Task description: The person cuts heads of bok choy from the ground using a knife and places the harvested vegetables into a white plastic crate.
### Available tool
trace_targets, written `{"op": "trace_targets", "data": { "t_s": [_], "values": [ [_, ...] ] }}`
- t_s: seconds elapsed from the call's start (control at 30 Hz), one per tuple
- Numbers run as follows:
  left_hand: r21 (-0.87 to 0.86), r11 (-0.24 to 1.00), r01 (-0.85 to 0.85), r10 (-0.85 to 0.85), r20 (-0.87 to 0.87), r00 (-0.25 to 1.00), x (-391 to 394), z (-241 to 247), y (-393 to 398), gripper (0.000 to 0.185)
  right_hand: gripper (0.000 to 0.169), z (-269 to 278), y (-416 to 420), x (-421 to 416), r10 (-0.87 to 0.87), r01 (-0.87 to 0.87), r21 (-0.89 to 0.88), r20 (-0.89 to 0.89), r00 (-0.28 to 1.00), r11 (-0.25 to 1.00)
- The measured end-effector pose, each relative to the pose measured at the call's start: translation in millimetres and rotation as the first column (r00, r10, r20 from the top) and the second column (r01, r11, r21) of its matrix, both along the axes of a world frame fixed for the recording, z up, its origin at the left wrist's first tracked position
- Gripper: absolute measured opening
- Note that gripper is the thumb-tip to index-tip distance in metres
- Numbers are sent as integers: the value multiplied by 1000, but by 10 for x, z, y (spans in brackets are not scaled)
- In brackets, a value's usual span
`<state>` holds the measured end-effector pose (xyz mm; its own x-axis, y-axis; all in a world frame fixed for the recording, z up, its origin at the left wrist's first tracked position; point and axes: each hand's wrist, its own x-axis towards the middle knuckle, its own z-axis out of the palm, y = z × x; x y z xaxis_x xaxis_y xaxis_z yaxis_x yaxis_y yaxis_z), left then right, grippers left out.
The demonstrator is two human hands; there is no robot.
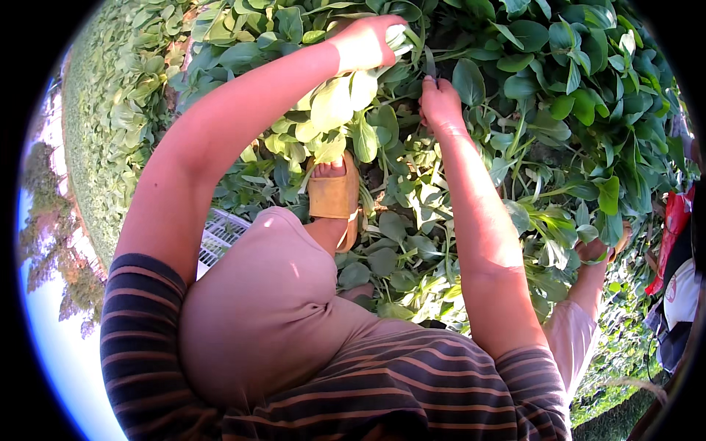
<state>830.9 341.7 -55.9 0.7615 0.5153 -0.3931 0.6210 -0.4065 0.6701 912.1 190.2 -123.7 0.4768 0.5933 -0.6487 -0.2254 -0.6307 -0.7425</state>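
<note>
My left hand [367,44] is closed around a bunch of leafy greens, likely bok choy, near the top middle. Its pale stem ends [398,39] stick out past my thumb, and its broad sunlit leaves [337,105] hang down below my wrist. A little lower and to the right, my right hand [441,105] grips a knife, whose handle is hidden in my fist. The narrow metal blade [430,62] points up among the stems, just right of the bunch. Dense standing greens [529,60] rise beside the blade.
A white plastic crate [220,238] stands at my left, partly behind my knee. My foot in a tan sandal [333,195] is planted among cut or fallen leaves [386,259]. At the far right lie a red bag [674,237] and a dark-and-white item [681,292].
</note>
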Motion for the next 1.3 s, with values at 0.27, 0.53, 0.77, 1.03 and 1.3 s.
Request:
{"op": "trace_targets", "data": {
  "t_s": [0.27, 0.53, 0.77, 1.03, 1.3],
  "values": [
    [-206, 977, -53, 83, 141, 986, -238, -135, 1, 45, 36, -165, 113, 176, 242, -227, -124, 131, 961, 966],
    [-19, 977, 214, -205, 218, 954, -429, -369, 98, 33, 41, 35, -14, 318, 419, -405, -180, 44, 907, 896],
    [-371, 920, 128, 39, 412, 910, -456, -364, 80, 49, 32, 0, 55, 272, 344, -351, 45, -342, 874, 935],
    [-686, 722, -88, 334, 235, 913, -575, 421, -396, 53, 26, 212, -477, -135, -135, 160, 109, -207, 969, 981],
    [-753, 653, -83, 384, 235, 893, -897, 708, -616, 61, 15, 608, -545, -117, -136, 325, 429, -415, 900, 843]
  ]
}}
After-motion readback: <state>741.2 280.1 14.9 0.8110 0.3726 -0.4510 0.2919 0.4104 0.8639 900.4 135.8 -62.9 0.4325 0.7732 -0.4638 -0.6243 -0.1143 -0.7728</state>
